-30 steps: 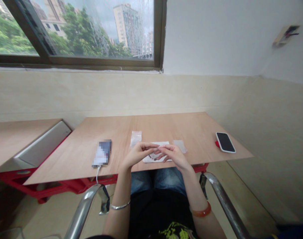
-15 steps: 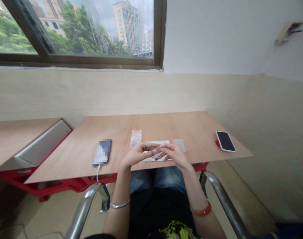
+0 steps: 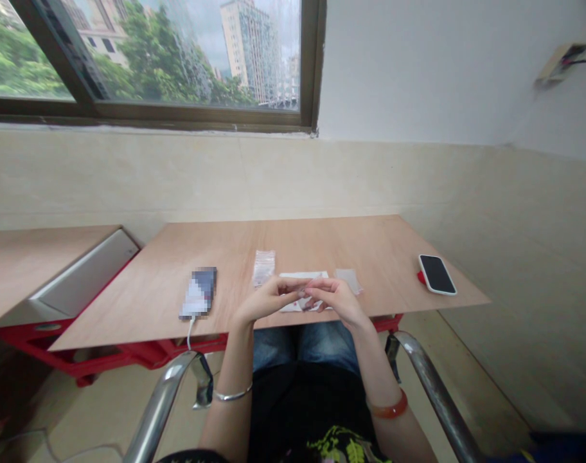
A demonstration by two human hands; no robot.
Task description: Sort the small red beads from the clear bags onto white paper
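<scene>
My left hand [image 3: 268,300] and my right hand [image 3: 342,299] meet above the near edge of the table, their fingertips pinched together. Whatever small thing lies between them is mostly covered by the fingers, and I cannot make it out. Beneath the hands lies a white sheet [image 3: 290,308], partly hidden, with small reddish marks on it. A stack of clear plastic bags or sleeves [image 3: 264,267] rests just beyond my left hand. Beside the right hand is a small translucent packet [image 3: 347,279], lying flat.
The wooden tabletop [image 3: 322,241] stands against a tiled wall. A phone with a white cable [image 3: 198,292] lies at the left, and another phone [image 3: 437,274] at the right on a red support. Metal armrests [image 3: 160,402] flank me. A second table [image 3: 47,257] is at far left.
My fingertips have drawn slightly closer together, and the clear, shiny piece glimpsed between them is now less visible. The things on the table keep their places.
</scene>
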